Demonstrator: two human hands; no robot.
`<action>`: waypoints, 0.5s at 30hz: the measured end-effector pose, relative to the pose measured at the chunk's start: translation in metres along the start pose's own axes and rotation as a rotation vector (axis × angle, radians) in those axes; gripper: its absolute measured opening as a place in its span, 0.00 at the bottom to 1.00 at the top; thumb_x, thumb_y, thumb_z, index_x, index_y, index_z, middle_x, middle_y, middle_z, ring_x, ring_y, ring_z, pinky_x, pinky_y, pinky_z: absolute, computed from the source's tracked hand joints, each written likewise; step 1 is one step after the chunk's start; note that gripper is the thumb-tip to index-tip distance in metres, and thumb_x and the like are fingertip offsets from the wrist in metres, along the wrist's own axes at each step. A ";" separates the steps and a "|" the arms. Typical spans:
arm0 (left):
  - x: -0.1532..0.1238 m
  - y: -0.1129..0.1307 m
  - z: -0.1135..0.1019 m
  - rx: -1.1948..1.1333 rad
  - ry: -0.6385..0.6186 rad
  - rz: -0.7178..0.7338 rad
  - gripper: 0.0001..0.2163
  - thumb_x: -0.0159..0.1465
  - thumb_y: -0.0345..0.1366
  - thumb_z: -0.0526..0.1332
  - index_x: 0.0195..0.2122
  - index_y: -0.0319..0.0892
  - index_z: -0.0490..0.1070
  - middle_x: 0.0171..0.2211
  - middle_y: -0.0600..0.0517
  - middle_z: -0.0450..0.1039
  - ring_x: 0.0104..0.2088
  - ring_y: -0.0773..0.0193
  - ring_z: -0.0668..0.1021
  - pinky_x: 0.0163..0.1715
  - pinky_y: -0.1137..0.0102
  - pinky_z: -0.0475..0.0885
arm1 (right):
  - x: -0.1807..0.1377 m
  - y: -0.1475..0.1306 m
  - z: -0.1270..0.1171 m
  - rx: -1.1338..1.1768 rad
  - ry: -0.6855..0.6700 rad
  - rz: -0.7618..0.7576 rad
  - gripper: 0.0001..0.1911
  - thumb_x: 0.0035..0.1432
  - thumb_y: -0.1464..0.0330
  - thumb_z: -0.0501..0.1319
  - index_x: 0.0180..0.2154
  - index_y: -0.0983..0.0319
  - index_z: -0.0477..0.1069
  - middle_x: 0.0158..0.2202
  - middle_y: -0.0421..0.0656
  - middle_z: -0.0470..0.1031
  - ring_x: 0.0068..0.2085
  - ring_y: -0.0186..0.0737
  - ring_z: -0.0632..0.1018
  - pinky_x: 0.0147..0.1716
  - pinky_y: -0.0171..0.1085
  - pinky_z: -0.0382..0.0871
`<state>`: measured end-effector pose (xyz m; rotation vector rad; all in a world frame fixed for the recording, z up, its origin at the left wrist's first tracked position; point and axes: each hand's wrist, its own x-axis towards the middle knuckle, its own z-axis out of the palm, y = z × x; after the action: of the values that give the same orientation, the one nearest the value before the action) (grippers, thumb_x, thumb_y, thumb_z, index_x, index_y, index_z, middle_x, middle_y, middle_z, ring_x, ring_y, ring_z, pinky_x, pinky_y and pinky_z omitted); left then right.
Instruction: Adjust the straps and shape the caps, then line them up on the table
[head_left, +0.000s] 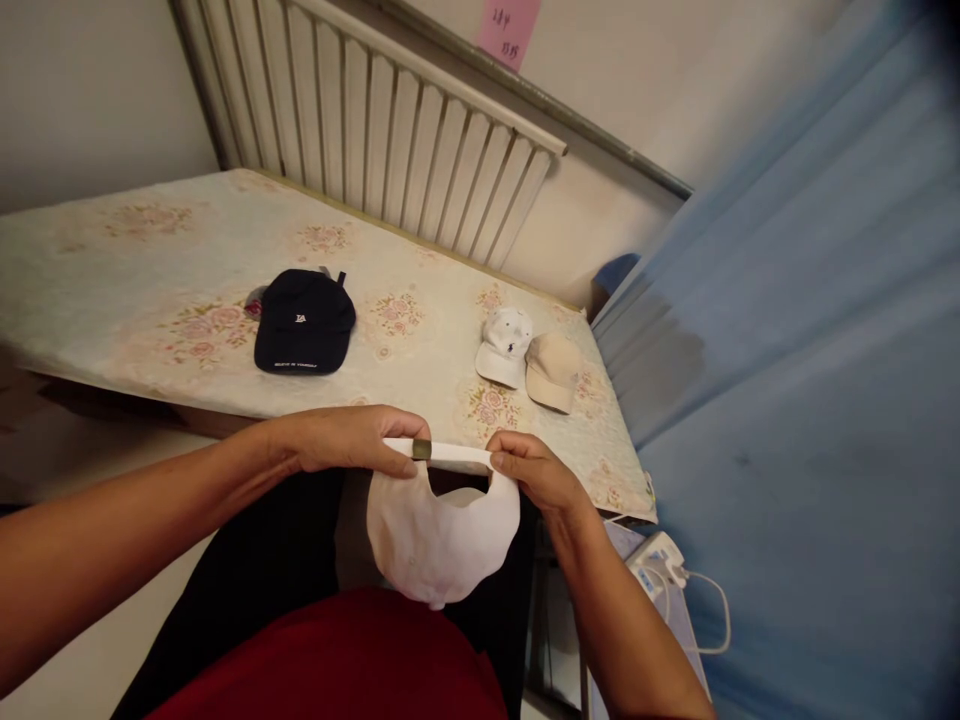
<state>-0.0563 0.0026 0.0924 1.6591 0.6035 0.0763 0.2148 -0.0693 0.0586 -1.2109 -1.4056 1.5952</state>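
Note:
A white baseball cap hangs upside down between my hands, its back opening and strap facing up. My left hand pinches the strap's left end, just beside a brass-coloured buckle. At the strap's right end, my right hand grips the cap's edge between thumb and fingers. The cap's brim is hidden from me. On the bed beyond lie a black cap with white lettering on its brim, a white cap with a small dark emblem, and a beige cap touching it.
The caps lie on a bed with a floral cover. A radiator lines the wall behind it. To the right hangs a blue curtain; below it a white power strip with a cable sits on a small stand.

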 end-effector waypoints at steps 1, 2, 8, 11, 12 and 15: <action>0.000 -0.001 0.000 -0.007 -0.003 0.002 0.08 0.57 0.39 0.63 0.34 0.41 0.69 0.30 0.56 0.65 0.32 0.67 0.66 0.32 0.73 0.58 | 0.000 0.000 0.000 0.001 0.000 0.001 0.17 0.53 0.56 0.66 0.28 0.62 0.68 0.21 0.34 0.62 0.22 0.29 0.60 0.22 0.31 0.49; -0.001 -0.001 0.000 -0.011 -0.006 0.005 0.09 0.58 0.41 0.62 0.34 0.41 0.69 0.29 0.56 0.65 0.32 0.67 0.65 0.31 0.73 0.57 | 0.000 0.000 0.000 0.002 0.001 0.002 0.17 0.53 0.56 0.66 0.28 0.62 0.68 0.21 0.34 0.61 0.22 0.29 0.60 0.22 0.31 0.48; -0.001 -0.005 0.003 -0.086 0.001 0.012 0.13 0.61 0.47 0.61 0.35 0.41 0.70 0.30 0.55 0.67 0.30 0.66 0.66 0.30 0.72 0.57 | 0.000 -0.001 0.001 0.008 0.002 0.005 0.16 0.53 0.56 0.66 0.28 0.62 0.69 0.21 0.34 0.62 0.22 0.29 0.60 0.22 0.31 0.49; -0.001 -0.005 0.004 -0.165 -0.014 0.012 0.13 0.60 0.47 0.62 0.35 0.41 0.72 0.31 0.53 0.69 0.33 0.65 0.68 0.33 0.72 0.60 | 0.000 0.000 0.001 0.017 -0.005 0.014 0.16 0.53 0.56 0.66 0.28 0.62 0.68 0.21 0.34 0.63 0.22 0.29 0.61 0.22 0.31 0.49; -0.001 -0.005 0.004 -0.184 -0.022 0.023 0.13 0.60 0.47 0.63 0.36 0.41 0.72 0.32 0.53 0.70 0.34 0.64 0.69 0.34 0.72 0.60 | 0.000 0.001 0.001 0.020 -0.005 0.015 0.16 0.53 0.56 0.67 0.28 0.62 0.68 0.21 0.34 0.63 0.22 0.29 0.61 0.22 0.31 0.49; -0.001 -0.009 0.002 -0.243 -0.046 0.063 0.13 0.60 0.47 0.63 0.37 0.42 0.74 0.34 0.52 0.72 0.36 0.63 0.70 0.37 0.72 0.63 | 0.000 0.003 0.000 0.027 -0.003 0.010 0.16 0.53 0.56 0.66 0.28 0.62 0.69 0.22 0.35 0.64 0.22 0.29 0.62 0.22 0.31 0.50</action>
<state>-0.0597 0.0010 0.0842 1.4399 0.4872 0.1506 0.2148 -0.0701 0.0553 -1.2025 -1.3777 1.6188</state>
